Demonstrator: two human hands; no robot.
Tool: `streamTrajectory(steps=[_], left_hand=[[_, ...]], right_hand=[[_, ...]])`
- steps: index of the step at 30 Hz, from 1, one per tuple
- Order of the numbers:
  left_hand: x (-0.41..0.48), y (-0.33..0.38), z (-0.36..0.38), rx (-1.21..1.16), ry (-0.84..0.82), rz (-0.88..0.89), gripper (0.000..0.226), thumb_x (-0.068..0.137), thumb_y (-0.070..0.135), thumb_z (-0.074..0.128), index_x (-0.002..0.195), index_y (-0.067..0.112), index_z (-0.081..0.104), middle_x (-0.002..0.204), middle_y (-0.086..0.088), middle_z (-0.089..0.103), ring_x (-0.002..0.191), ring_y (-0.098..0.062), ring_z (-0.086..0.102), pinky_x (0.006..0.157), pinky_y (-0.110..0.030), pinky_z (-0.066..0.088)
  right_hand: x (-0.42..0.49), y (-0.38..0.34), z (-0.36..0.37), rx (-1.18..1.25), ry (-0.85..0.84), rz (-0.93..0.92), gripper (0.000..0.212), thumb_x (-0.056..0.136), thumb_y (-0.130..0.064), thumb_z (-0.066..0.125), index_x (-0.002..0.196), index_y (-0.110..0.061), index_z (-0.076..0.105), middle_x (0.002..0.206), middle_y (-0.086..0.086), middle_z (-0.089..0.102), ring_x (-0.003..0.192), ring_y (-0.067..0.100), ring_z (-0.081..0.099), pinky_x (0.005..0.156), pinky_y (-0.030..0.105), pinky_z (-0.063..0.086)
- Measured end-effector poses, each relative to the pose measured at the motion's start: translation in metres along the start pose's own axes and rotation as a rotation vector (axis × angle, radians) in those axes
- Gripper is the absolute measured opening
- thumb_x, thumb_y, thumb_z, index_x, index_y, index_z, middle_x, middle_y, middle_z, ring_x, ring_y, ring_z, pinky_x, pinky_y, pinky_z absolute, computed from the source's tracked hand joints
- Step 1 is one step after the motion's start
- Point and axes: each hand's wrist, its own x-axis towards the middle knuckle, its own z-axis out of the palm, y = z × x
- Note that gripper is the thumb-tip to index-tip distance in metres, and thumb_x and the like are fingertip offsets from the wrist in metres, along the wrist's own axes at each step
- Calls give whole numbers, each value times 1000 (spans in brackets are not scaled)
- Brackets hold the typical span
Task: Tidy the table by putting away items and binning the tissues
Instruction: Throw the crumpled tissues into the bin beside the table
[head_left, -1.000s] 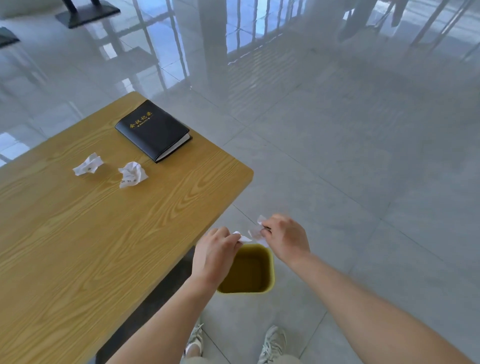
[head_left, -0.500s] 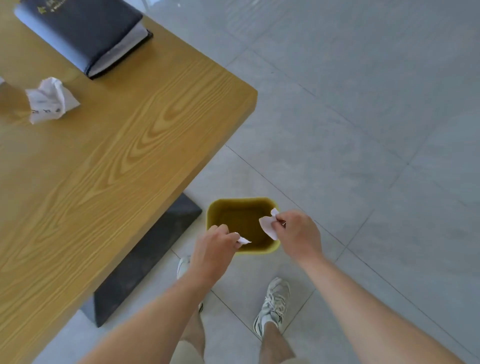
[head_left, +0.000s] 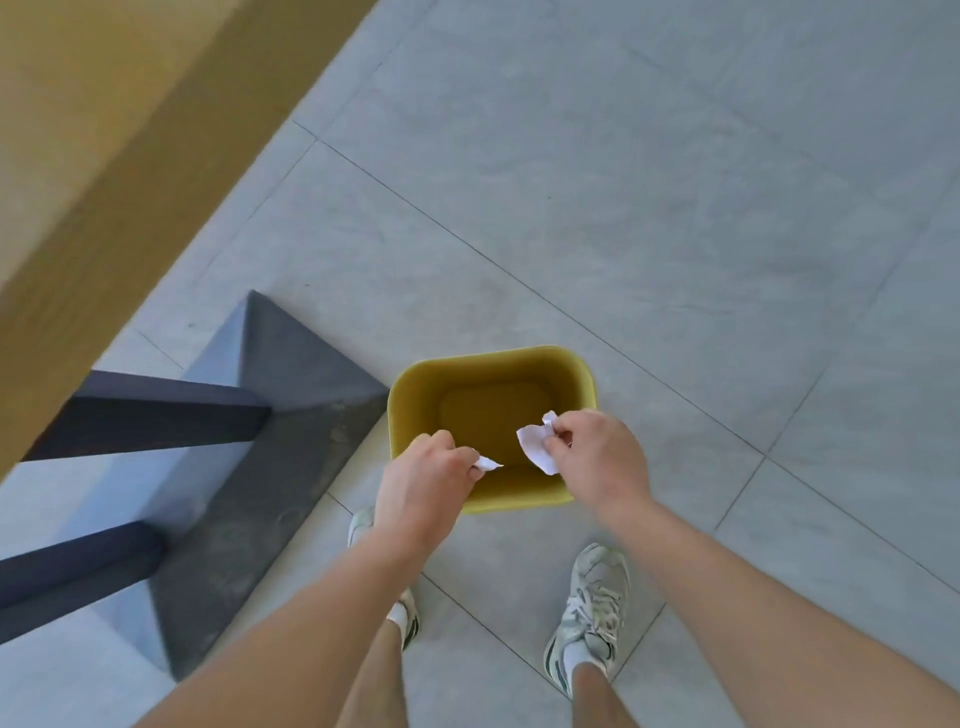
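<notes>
Legible writing: nothing readable on any surface in view. Bin (head_left: 571, 374), one: mustard-yellow plastic, rounded-rectangular mouth, upright on the grey tiled floor (head_left: 675, 182), interior bare down to its base; it stands just beside the dark grey table base (head_left: 291, 395). Tissue pieces, two, both white and crumpled. The larger tissue piece (head_left: 535, 441) is a creased, roughly triangular scrap with one corner pointing down, pinched between thumb and fingertips of the right hand (head_left: 597, 457), fingers curled closed around its upper edge; it hangs over the bin's open mouth, toward the right side. The smaller tissue piece (head_left: 488, 463) is a thin sliver, only its tip showing, gripped in the closed fingertips of the left hand (head_left: 421, 483) over the near-left part of the bin's rim. The two pieces are near each other but apart, with a gap of bin interior showing between them. Hands, two, bare, forearms reaching down from the bottom of the view. Shoes, two: pale grey-white lace-up trainers with dark stripes, the right shoe (head_left: 592, 608) in full view, the left shoe (head_left: 363, 525) mostly hidden under the left forearm. Table, one: wood-grain table edge (head_left: 130, 171), blurred, crossing the upper left, with dark legs (head_left: 140, 415) beneath it.
</notes>
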Motion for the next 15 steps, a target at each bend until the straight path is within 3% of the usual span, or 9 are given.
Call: streamTrajectory(steps=[4,7,15], left_hand=[[15,-6,25,43,-49,14,26,100,38,47,107,32,72,81,6,52,77,-15,45,55,-28,35],[27,-9,38,64,-70,36,25,100,37,49,110,32,71,85,5,56,79,-15,48,60,-29,45],[41,-25,51,135,-95,21,25,99,38,49,114,33,69,89,6,58,82,-15,49,67,-32,52]], right_hand=[[13,20,21,15,-38,17,16,94,-27,54,89,-19,67,102,0,65,88,24,60,67,33,47],[22,27,31,3,-48,-5,16,96,-28,53,91,-21,66,108,-1,65,93,24,60,68,30,41],[41,21,49,-28,-49,-36,22,99,-24,51,106,-16,70,105,4,62,97,26,60,69,30,40]])
